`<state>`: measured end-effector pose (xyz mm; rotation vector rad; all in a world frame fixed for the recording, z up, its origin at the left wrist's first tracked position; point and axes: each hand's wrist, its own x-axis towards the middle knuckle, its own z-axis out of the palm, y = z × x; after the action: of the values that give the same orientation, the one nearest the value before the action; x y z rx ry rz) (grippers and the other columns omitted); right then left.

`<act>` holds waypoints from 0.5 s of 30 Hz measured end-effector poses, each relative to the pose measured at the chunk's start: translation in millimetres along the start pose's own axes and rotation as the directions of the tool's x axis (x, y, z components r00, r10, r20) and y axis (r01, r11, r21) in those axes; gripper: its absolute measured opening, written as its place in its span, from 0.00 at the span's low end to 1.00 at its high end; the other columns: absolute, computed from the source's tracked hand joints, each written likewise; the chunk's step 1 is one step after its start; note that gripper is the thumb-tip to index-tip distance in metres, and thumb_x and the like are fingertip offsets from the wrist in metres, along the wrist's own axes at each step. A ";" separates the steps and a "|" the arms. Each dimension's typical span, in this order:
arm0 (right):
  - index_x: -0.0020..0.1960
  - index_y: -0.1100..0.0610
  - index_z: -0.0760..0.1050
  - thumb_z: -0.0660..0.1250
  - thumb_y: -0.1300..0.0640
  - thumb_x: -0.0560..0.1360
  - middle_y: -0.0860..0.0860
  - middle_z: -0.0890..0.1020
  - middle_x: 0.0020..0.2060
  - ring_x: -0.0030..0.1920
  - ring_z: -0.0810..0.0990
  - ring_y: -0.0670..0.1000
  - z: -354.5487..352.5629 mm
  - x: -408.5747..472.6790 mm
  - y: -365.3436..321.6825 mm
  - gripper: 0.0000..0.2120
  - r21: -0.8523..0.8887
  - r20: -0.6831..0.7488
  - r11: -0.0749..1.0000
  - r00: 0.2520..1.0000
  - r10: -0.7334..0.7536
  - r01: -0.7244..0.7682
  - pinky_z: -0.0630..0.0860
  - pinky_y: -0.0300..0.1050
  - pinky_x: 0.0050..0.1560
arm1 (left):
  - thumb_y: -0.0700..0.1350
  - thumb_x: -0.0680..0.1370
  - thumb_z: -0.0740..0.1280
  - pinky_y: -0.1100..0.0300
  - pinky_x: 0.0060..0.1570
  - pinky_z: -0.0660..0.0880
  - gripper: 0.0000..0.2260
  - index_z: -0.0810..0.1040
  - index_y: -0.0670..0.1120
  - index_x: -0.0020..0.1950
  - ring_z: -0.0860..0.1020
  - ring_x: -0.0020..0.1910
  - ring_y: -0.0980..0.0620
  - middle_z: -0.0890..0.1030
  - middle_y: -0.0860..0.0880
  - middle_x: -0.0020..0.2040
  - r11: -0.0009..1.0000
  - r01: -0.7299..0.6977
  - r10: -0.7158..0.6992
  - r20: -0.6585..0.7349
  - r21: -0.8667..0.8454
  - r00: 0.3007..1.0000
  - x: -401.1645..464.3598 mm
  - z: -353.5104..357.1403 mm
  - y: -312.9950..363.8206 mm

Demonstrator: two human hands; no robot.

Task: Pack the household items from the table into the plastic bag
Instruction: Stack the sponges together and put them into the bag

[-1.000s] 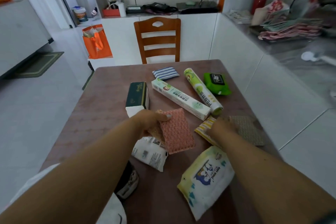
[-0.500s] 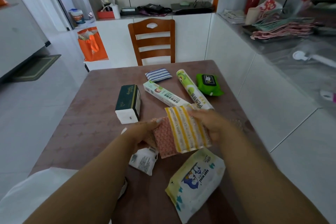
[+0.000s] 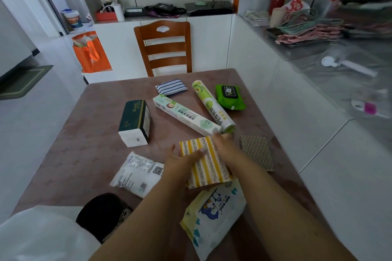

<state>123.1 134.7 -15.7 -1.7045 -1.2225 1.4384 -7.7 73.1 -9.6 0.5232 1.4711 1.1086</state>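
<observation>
Both hands hold a yellow-striped scouring pad (image 3: 209, 165) above the table's middle. My left hand (image 3: 182, 162) grips its left edge with the thumb on top, and my right hand (image 3: 226, 147) holds its right edge. The pink pad seen earlier is hidden beneath it. A brown-green pad (image 3: 256, 153) lies just to the right. A yellow baby-wipes pack (image 3: 214, 216) sits near me, a white packet (image 3: 137, 172) to the left. A white plastic bag (image 3: 42, 233) lies at the near left corner.
Farther back on the brown table (image 3: 84, 144) lie a dark green tissue pack (image 3: 135, 121), a long white box (image 3: 184, 116), a green-white roll (image 3: 212, 106), a green wipes pack (image 3: 229, 96) and a striped cloth (image 3: 170, 87). A wooden chair (image 3: 164, 46) stands behind.
My right hand picked up the yellow-striped pad from the right and laid it over the pink pad held by my left hand. Both hands now hold the stack.
</observation>
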 end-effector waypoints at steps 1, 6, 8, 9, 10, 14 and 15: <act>0.66 0.59 0.69 0.56 0.39 0.74 0.58 0.81 0.57 0.54 0.81 0.58 -11.3 6.2 2.1 0.29 -0.036 -0.144 0.999 0.989 -0.018 0.013 0.77 0.56 0.57 | 0.44 0.65 0.79 0.48 0.43 0.82 0.43 0.60 0.52 0.74 0.84 0.46 0.44 0.80 0.45 0.56 1.000 0.012 -0.012 0.018 -0.003 1.000 2.1 -1.9 1.3; 0.74 0.63 0.57 0.63 0.36 0.71 0.62 0.67 0.71 0.68 0.69 0.63 -60.1 31.8 33.9 0.43 -0.269 -0.560 0.879 0.806 0.190 -0.394 0.69 0.58 0.66 | 0.45 0.67 0.78 0.49 0.47 0.81 0.41 0.60 0.50 0.75 0.83 0.49 0.45 0.80 0.45 0.59 0.999 -0.038 0.037 0.044 0.035 0.998 3.9 -14.3 5.1; 0.76 0.63 0.53 0.65 0.39 0.71 0.61 0.65 0.72 0.69 0.68 0.63 -60.7 35.3 41.2 0.44 -0.326 -0.538 0.840 0.816 0.213 -0.434 0.68 0.58 0.67 | 0.45 0.68 0.78 0.50 0.47 0.81 0.40 0.61 0.50 0.74 0.83 0.50 0.45 0.79 0.44 0.60 0.999 -0.026 0.025 0.044 0.021 0.999 4.6 -17.0 5.0; 0.76 0.62 0.53 0.66 0.40 0.71 0.61 0.65 0.72 0.69 0.68 0.63 -60.4 36.4 42.2 0.44 -0.356 -0.521 0.822 0.824 0.221 -0.445 0.68 0.58 0.67 | 0.45 0.68 0.78 0.48 0.48 0.81 0.39 0.62 0.49 0.74 0.83 0.50 0.45 0.80 0.44 0.60 1.000 -0.021 0.020 0.036 0.013 0.999 4.7 -17.7 4.1; 0.76 0.61 0.54 0.67 0.41 0.71 0.61 0.66 0.72 0.68 0.68 0.63 -60.2 36.3 40.6 0.42 -0.379 -0.507 0.811 0.833 0.222 -0.446 0.68 0.57 0.67 | 0.45 0.68 0.78 0.47 0.49 0.81 0.38 0.63 0.49 0.73 0.83 0.50 0.44 0.80 0.44 0.59 1.000 -0.015 0.014 0.032 0.011 0.999 4.3 -18.8 3.5; 0.71 0.61 0.65 0.65 0.49 0.75 0.60 0.72 0.67 0.65 0.73 0.62 -65.9 14.9 20.0 0.29 -0.365 -0.422 0.888 0.900 0.110 -0.280 0.71 0.53 0.62 | 0.49 0.66 0.79 0.44 0.48 0.81 0.35 0.68 0.48 0.69 0.85 0.47 0.44 0.83 0.43 0.55 1.000 -0.012 0.012 0.022 0.000 1.000 2.2 -27.8 3.2; 0.67 0.61 0.70 0.66 0.49 0.75 0.60 0.77 0.62 0.60 0.76 0.61 -67.1 5.0 14.5 0.25 -0.289 -0.432 0.942 0.901 0.034 -0.174 0.74 0.50 0.57 | 0.49 0.66 0.78 0.45 0.47 0.82 0.33 0.69 0.47 0.68 0.85 0.46 0.44 0.83 0.43 0.54 1.000 -0.024 0.024 0.004 0.014 1.000 2.2 -30.3 3.3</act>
<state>191.5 141.4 -14.3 -2.1922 -1.1743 0.8797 -37.4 66.1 -11.3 0.5534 1.4734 1.1162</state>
